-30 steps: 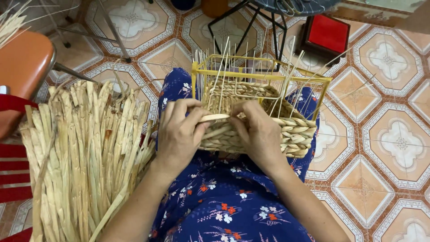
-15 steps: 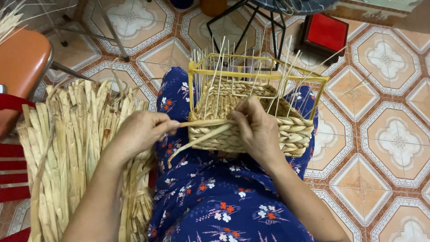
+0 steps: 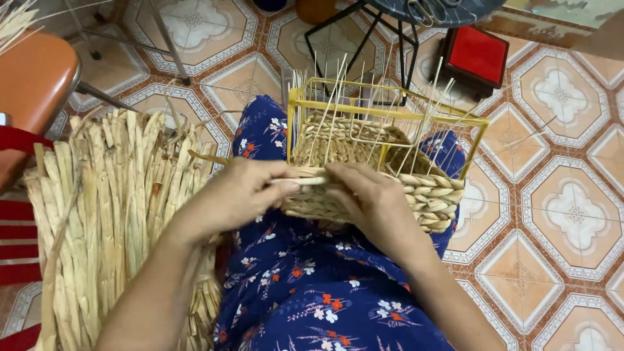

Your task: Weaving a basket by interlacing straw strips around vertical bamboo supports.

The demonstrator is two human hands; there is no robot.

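Left hand (image 3: 244,195) back at basket (image 3: 383,182), pinch grip on straw strand (image 3: 305,181); right hand (image 3: 374,201) clamped on weave.

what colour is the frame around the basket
Yellow: the yellow metal frame, clearest in the head view.

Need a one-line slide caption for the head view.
Both hands, left hand and right hand, pinch a straw strand against a half-woven basket on a yellow wire frame.

A patterned tile floor (image 3: 559,214) in orange and white carries everything — a big bundle of dried straw strips (image 3: 110,221) lies on it at the left, a red box (image 3: 476,55) rests at the top right, and black table legs (image 3: 383,32) stand nearby.
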